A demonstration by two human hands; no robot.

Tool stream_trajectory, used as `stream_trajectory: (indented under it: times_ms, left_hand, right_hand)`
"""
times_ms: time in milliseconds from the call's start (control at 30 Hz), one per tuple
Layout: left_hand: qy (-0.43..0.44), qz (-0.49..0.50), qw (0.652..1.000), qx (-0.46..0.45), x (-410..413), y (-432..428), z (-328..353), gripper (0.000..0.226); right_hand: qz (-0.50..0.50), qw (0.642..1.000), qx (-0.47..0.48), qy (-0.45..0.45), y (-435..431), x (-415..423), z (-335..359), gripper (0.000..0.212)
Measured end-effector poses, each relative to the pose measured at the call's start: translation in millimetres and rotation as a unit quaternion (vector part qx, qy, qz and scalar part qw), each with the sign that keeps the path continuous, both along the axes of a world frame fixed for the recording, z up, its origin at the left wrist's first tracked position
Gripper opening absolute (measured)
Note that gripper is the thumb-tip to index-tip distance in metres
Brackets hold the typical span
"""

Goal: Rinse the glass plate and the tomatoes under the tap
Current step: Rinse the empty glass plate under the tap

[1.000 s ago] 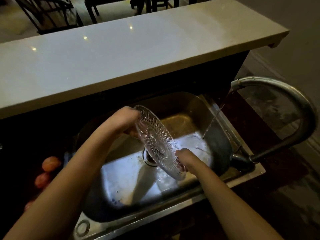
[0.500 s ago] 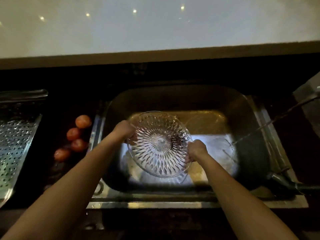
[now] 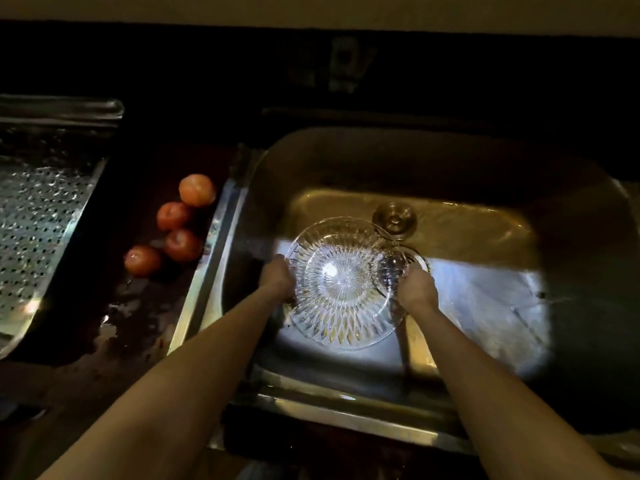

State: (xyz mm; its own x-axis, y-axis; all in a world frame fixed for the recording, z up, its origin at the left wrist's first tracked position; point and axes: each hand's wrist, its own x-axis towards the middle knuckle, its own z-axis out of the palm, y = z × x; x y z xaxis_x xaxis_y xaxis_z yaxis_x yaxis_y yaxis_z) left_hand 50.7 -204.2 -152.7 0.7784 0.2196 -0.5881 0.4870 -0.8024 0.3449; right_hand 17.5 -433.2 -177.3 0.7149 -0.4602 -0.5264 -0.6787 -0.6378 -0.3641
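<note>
The clear round cut-glass plate [image 3: 341,285] carries a faceted pattern: fine ribs radiate from a bright centre, and a band of diamond-shaped cuts runs round the outer part up to a smooth rim. It is held above the floor of the stainless-steel sink [image 3: 211,265], in the near-left part of the basin, its face turned up toward the camera and nearly level. The left hand [image 3: 278,280] grips its left edge and the right hand [image 3: 415,289] grips its right edge. Four round red-orange tomatoes [image 3: 182,244] lie loose just outside the left rim of the sink, in a close cluster; all appear whole.
</note>
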Motion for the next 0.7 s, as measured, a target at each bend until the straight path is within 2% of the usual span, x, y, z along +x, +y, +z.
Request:
stream_trajectory:
  times_ms: [167, 300, 400, 500, 633, 700]
  left_hand:
    - [0.001, -0.042, 0.999, 0.028, 7, 3, -17, 0.035]
    - [0.021, -0.112, 0.991, 0.072, 0, 3, -16, 0.040]
    - [0.009, -0.199, 0.979, 0.048, -3, -2, 2, 0.037]
    - [-0.022, -0.279, 0.960, 0.015, -18, 5, 36, 0.045]
    - [-0.071, -0.376, 0.924, -0.001, -54, 49, 80, 0.053]
    - [-0.123, -0.454, 0.882, 0.026, -70, 78, 97, 0.049]
  right_hand:
    - [0.040, 0.998, -0.055, -0.006, 5, 10, -17, 0.030]
    - [0.072, 0.996, -0.054, 0.018, 8, 5, -22, 0.041]
    - [0.085, 0.994, -0.059, 0.028, 5, 1, -17, 0.049]
    - [0.109, 0.990, -0.081, 0.037, 11, -4, -4, 0.046]
    - [0.138, 0.990, 0.015, -0.021, 44, -4, 31, 0.043]
    - [0.170, 0.981, 0.064, -0.073, 70, -3, 54, 0.047]
